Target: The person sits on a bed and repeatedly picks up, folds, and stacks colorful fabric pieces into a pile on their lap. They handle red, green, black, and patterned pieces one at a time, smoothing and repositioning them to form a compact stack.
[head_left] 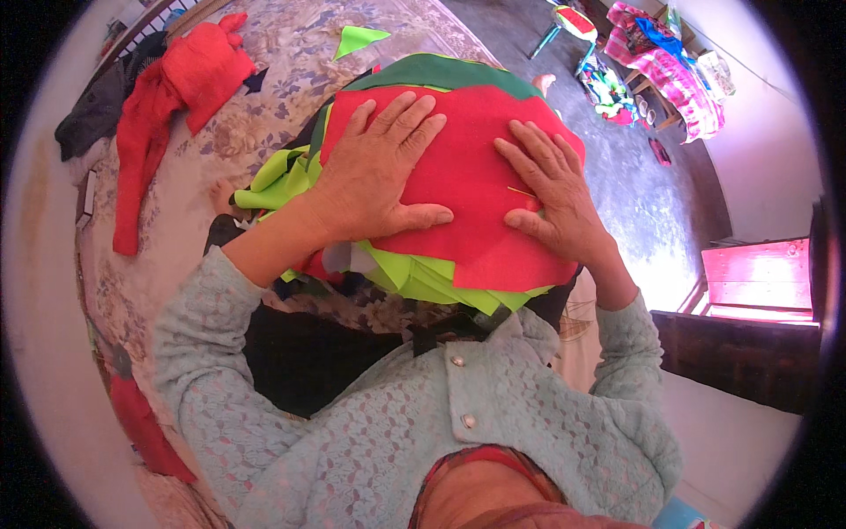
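A red piece of cloth [467,159] lies spread on top of a heap of fabric in front of me. Both palms rest flat on it. My left hand [379,167] is on its left part, fingers stretched out and thumb pointing right. On the right part lies my right hand [551,189], fingers extended, thumb toward the middle. Beneath the red cloth, lime-green fabric [414,278] sticks out at the near edge and at the left. Dark green fabric [432,70] shows along the far edge. What lies deeper in the heap is hidden.
A lime-green scrap [357,40] lies on the flowered bed cover [291,53]. Red clothing [167,106] is at the far left. Beyond the bed, on the grey floor [648,194], stand a round-topped stool [575,22] and a cloth-draped table [661,75]. A pink door panel [758,273] is at right.
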Motion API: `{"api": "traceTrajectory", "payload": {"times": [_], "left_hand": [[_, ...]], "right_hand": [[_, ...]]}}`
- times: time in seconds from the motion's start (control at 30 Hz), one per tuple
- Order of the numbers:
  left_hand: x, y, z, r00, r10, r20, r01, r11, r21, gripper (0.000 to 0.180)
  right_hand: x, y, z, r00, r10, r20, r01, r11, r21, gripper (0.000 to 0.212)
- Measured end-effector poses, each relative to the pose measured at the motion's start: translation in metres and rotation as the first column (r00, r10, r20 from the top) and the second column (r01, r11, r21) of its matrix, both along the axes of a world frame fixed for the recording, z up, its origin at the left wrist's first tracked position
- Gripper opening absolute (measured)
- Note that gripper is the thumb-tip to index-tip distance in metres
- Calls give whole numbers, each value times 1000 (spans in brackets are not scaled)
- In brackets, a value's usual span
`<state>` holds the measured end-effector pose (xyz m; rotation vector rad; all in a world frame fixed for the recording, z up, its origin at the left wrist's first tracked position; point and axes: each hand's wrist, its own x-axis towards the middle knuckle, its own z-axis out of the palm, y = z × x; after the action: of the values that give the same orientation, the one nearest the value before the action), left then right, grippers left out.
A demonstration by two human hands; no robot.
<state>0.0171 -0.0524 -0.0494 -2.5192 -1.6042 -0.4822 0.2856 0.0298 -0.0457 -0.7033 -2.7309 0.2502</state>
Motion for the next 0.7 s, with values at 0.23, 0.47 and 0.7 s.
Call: {"api": "traceTrajectory", "payload": {"times": [0.23, 0.47, 0.7], "left_hand": [[-1, 1, -1, 1000, -4, 11, 4, 1000, 0, 95], [-1, 2, -5, 1000, 10, 24, -10, 1000, -6, 95], [-6, 5, 3, 991, 13, 132, -4, 998, -65, 90]], "right_hand": [[22, 1, -27, 955, -195, -223, 158, 972, -174, 76], [39, 7, -39, 865, -184, -467, -9, 925, -380, 73], [0, 46, 19, 920, -125, -371, 50, 977, -205, 57]]}}
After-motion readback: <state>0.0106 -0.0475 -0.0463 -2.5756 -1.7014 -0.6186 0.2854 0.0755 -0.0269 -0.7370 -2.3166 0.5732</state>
